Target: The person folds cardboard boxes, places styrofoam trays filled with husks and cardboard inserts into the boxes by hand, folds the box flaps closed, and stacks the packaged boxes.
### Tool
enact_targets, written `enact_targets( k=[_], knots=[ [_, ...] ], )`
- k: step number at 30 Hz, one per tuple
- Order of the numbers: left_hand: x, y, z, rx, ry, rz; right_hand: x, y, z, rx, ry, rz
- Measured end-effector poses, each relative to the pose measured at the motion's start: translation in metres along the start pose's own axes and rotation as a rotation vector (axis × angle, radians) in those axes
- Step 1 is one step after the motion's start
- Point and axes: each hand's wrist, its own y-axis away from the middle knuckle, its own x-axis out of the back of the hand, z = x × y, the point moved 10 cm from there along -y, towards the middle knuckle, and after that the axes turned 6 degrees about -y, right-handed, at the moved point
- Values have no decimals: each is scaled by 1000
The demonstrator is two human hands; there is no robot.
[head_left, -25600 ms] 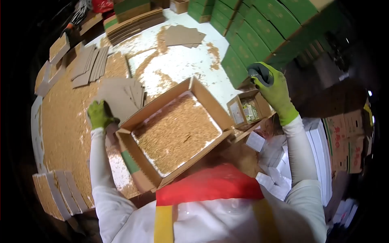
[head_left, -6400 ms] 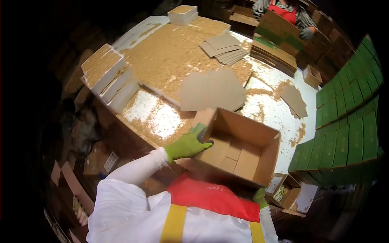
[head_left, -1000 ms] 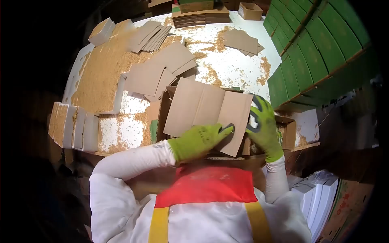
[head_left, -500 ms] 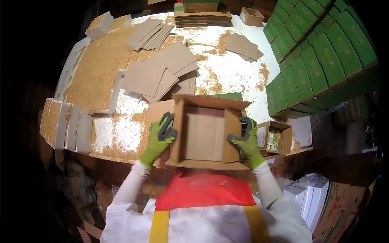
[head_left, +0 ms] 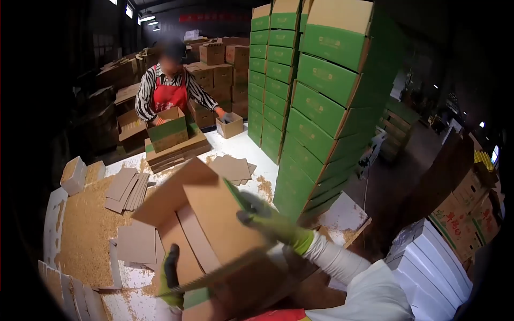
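An open cardboard box (head_left: pixel 199 216) is tilted between my two gloved hands, its flaps up and its inside facing me. Part of its outer side is green. My left hand (head_left: pixel 170 275), in a green and dark-grey glove, grips its near left side; some of its fingers are hidden by the box. On the opposite side, my right hand (head_left: pixel 276 222) presses against the green outer wall, blurred by motion. Under the box, a second brown cardboard shape is partly visible, too covered to identify.
Tall stacks of green boxes (head_left: pixel 326 101) rise at the right. Across the table, a person (head_left: pixel 171 93) handles a small carton (head_left: pixel 230 126) beside a larger open box (head_left: pixel 168 131). Cardboard sheets (head_left: pixel 128 190) and sawdust (head_left: pixel 88 230) cover the left. White foam pieces (head_left: pixel 428 267) stand lower right.
The view has swung up and to the right, bringing the co-worker and tall stacks into sight. The box has gone from level to tilted, with both my hands still on it.
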Motion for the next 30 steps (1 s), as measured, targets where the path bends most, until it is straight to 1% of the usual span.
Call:
enact_targets(
  k=[1,2,3,4,5,6,7,8,9,11,13,14,15,17,19,22,24,25,26,27,28,30],
  knots=[
    [-31,-13,43,-116,-30,-39,20,8,-74,296,277,-104],
    [-71,-25,90,-223,-70,-79,25,27,-159,548,351,-145],
    [-112,-34,135,-326,-102,-117,75,40,-203,721,310,-25],
    [-155,-44,176,-416,-125,-155,129,60,-269,932,339,129],
    [-212,-48,220,-519,-150,-190,208,89,-348,1166,328,325],
    [-257,-56,261,-596,-166,-230,282,110,-412,1347,302,522],
    [-300,-63,295,-658,-178,-257,351,120,-467,1451,258,655],
    [-339,-70,328,-713,-187,-277,409,117,-498,1474,202,713],
    [-372,-75,355,-758,-194,-286,447,104,-511,1420,149,695],
    [-424,-88,391,-811,-201,-285,475,56,-493,1140,100,552],
    [-460,-100,415,-849,-206,-265,488,27,-487,1031,77,361],
    [-473,-106,422,-858,-210,-256,491,20,-485,1049,62,252],
    [-485,-111,428,-863,-214,-247,495,17,-484,1046,92,301],
    [-499,-120,433,-877,-226,-243,505,18,-484,1044,153,411],
    [-506,-128,435,-890,-230,-244,498,29,-481,1122,412,447],
    [-507,-137,425,-900,-241,-289,510,37,-495,1358,817,564],
    [-502,-137,412,-909,-255,-370,482,57,-493,1710,1403,693],
    [-493,-135,394,-897,-279,-416,482,53,-502,1339,923,769],
    [-481,-138,367,-866,-328,-463,480,53,-482,1037,375,861],
    [-465,-146,329,-819,-407,-510,450,79,-492,1410,1113,907],
    [-447,-156,280,-761,-515,-547,469,75,-495,1459,1341,867],
    [-398,-193,145,-645,-935,-609,508,69,-491,1597,1778,768]
  ],
)
